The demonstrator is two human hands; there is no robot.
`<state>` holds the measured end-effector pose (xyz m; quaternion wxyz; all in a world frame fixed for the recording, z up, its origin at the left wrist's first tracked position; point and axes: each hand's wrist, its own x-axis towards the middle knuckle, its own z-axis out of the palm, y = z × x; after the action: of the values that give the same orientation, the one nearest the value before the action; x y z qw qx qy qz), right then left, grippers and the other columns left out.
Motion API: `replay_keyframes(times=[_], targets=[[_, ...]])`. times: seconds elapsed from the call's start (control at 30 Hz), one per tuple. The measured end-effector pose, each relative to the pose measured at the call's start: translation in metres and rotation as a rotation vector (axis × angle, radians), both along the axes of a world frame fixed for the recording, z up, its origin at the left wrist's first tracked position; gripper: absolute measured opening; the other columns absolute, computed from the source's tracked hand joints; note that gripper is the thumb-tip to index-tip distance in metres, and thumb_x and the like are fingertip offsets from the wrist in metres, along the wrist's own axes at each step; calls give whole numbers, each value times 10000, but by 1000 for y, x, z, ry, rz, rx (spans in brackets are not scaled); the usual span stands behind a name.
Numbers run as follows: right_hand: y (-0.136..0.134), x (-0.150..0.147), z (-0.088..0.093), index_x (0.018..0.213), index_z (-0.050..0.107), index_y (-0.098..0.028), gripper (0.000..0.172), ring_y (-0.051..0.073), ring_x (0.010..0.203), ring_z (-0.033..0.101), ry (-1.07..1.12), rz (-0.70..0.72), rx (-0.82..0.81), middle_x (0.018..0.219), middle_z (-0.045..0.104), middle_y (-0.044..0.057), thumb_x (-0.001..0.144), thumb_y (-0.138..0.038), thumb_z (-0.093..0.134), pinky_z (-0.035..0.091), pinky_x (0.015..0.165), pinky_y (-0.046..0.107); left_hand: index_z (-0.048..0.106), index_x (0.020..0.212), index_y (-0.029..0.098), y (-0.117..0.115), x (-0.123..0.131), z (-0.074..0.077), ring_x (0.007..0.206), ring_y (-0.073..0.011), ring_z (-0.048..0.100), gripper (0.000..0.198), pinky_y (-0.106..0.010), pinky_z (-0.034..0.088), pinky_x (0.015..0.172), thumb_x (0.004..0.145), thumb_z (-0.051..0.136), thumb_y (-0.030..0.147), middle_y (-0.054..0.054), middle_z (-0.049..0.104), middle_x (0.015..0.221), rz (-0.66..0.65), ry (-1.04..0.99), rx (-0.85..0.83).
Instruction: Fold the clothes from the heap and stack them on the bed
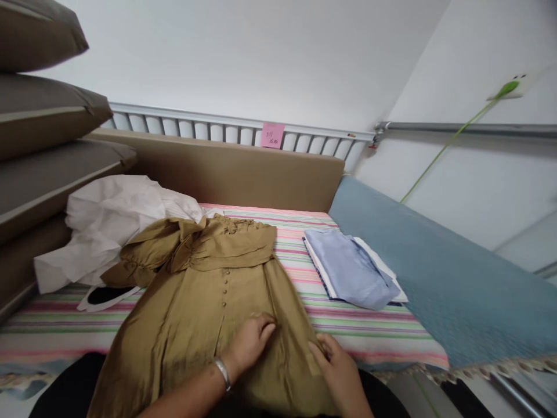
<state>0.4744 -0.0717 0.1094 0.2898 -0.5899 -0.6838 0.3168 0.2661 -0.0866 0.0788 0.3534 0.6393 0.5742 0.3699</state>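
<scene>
An olive-brown dress (191,313) is spread in front of me, with a row of small buttons down its middle and a gathered top at the far end. One puffed sleeve (150,247) reaches out to the left. My left hand (252,339), with a silver bracelet (222,373) on the wrist, rests on the skirt with curled fingers, thumb close to them, and appears to grip the cloth. At the skirt's right edge, my right hand (335,363) pinches the fabric between thumb and fingers.
A folded stack of clothes (352,267), light blue on top, lies to the right on the striped cloth (369,325). White crumpled fabric (108,215) is at the left, beside stacked brown cushions (52,110). Behind stand a brown board (226,171) and a radiator (209,129).
</scene>
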Motion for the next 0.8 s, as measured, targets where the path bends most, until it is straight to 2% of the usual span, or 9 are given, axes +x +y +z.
replay_keyframes(times=[0.1, 0.17, 0.27, 0.33, 0.4, 0.5, 0.6, 0.67, 0.8], targets=[[-12, -25, 2, 743, 559, -210, 196, 156, 617, 553, 37, 134, -25, 642, 596, -11, 753, -388, 477, 413, 598, 241, 632, 931, 146, -2, -1, 0, 817, -182, 593, 483, -297, 454, 735, 799, 449, 573, -78, 658, 903, 89, -521, -297], [-20, -44, -1, 749, 552, -204, 143, 147, 625, 541, 23, 221, -40, 657, 589, -10, 761, -319, 468, 399, 593, 231, 614, 955, 128, -6, -2, 0, 719, -157, 593, 587, -274, 453, 661, 741, 466, 654, -74, 646, 845, 89, -798, -478], [-32, -71, -12, 782, 560, -195, 96, 137, 665, 543, -39, 319, -64, 701, 609, -3, 742, -202, 474, 386, 618, 216, 616, 968, 140, -12, -2, 1, 704, -159, 605, 581, -268, 461, 643, 715, 514, 653, -70, 651, 822, 83, -933, -557], [-38, -85, -21, 848, 580, -193, 183, 137, 721, 558, -91, 358, -76, 768, 636, 6, 700, -128, 495, 383, 659, 210, 612, 976, 157, -13, -3, 0, 756, -172, 620, 461, -264, 471, 665, 710, 604, 533, -60, 661, 842, 131, -874, -474], [-41, -94, -30, 905, 600, -195, 287, 141, 763, 572, -138, 407, -108, 813, 654, 12, 655, -82, 518, 379, 679, 208, 607, 920, 160, -12, -7, -4, 736, -155, 619, 297, -237, 470, 649, 705, 646, 362, -31, 658, 800, 236, -692, -417], [-36, -95, -39, 928, 633, -201, 299, 139, 731, 592, -147, 492, -187, 773, 670, 5, 661, -104, 539, 383, 656, 205, 550, 700, 160, -7, -14, -16, 556, -115, 572, 69, -206, 438, 518, 722, 584, 217, 22, 574, 591, 386, -393, -487], [-18, -88, -37, 903, 651, -212, 225, 138, 739, 608, -130, 464, -143, 772, 682, 6, 744, -170, 496, 398, 665, 209, 478, 635, 180, -4, -19, -26, 391, -109, 515, 144, -208, 395, 403, 774, 497, 213, 59, 475, 452, 403, -301, -595], [2, -84, -30, 930, 639, -213, 244, 140, 769, 616, -173, 431, -127, 801, 686, 15, 804, -203, 431, 409, 675, 214, 471, 671, 186, -4, -20, -30, 345, -115, 513, 132, -205, 386, 371, 796, 466, 228, 58, 496, 437, 383, -267, -650], [48, -89, -17, 1010, 602, -204, 314, 127, 763, 634, -353, 506, -329, 842, 694, 33, 819, -142, 361, 435, 671, 220, 483, 707, 177, 2, -29, -27, 327, -119, 510, 112, -214, 386, 369, 802, 426, 188, 22, 570, 478, 390, -120, -630]])
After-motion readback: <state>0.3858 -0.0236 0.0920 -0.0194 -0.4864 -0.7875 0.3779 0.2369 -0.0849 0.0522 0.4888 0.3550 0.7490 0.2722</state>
